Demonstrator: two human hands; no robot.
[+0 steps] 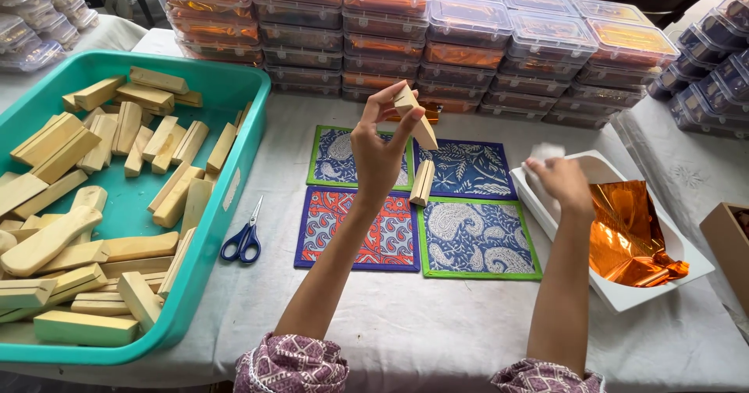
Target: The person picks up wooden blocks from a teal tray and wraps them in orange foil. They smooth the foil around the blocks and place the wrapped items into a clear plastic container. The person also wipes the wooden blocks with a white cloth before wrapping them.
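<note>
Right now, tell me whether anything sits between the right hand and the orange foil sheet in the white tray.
Nothing visible does. The right hand hovers over the white rectangular tray, gripping something white and blurred, and the crinkled orange foil sheet lies uncovered just beside it. The left hand holds a pale wooden block well away, above the patterned mats.

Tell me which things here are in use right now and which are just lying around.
In use: wooden block in the left hand; white piece at the right hand; white tray with orange foil.

Lying about: scissors; four mats; upright block; teal tub of blocks; stacked boxes.
</note>
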